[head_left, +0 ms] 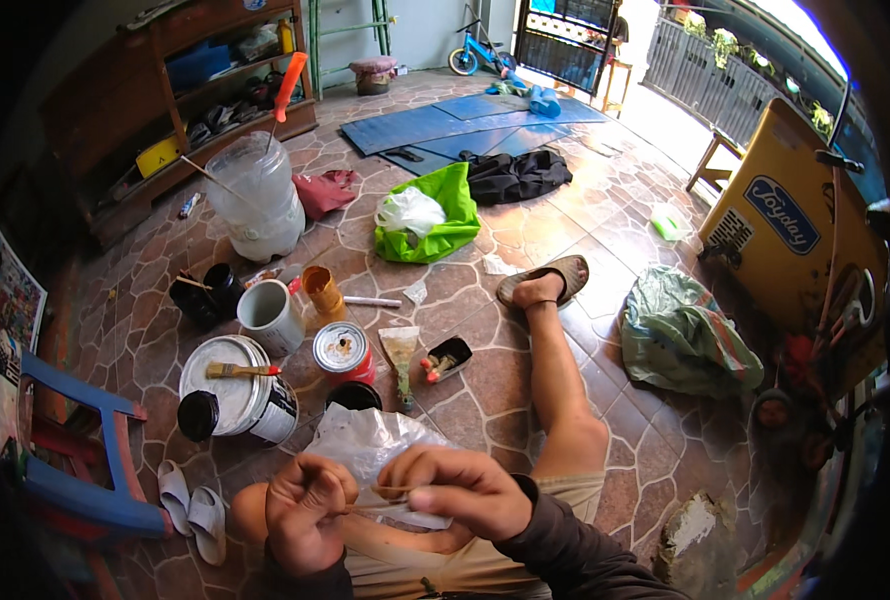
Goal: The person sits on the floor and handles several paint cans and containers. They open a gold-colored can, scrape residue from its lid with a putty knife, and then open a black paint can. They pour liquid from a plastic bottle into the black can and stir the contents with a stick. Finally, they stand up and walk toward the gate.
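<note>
Close to my lap, my left hand [310, 507] and my right hand [462, 488] are both closed in a pinch. A thin tan band [367, 507], like a rubber band, stretches between their fingertips. A clear plastic bag [370, 436] lies crumpled just beyond and partly under my hands; whether my fingers also grip it I cannot tell. Past the bag are a putty knife [401, 360] with a stained handle, a small black tray [450, 357] with a brush in it, and a red paint can [344, 352] with a smeared lid.
At left stand a white bucket [235, 395] with a paintbrush [241, 370] on its lid, a grey-white pot [272, 318] and a large clear container [257, 200]. A blue stool [115, 450] is nearer left. Farther out lies a green bag [430, 215]; at right, a crumpled sack [680, 330].
</note>
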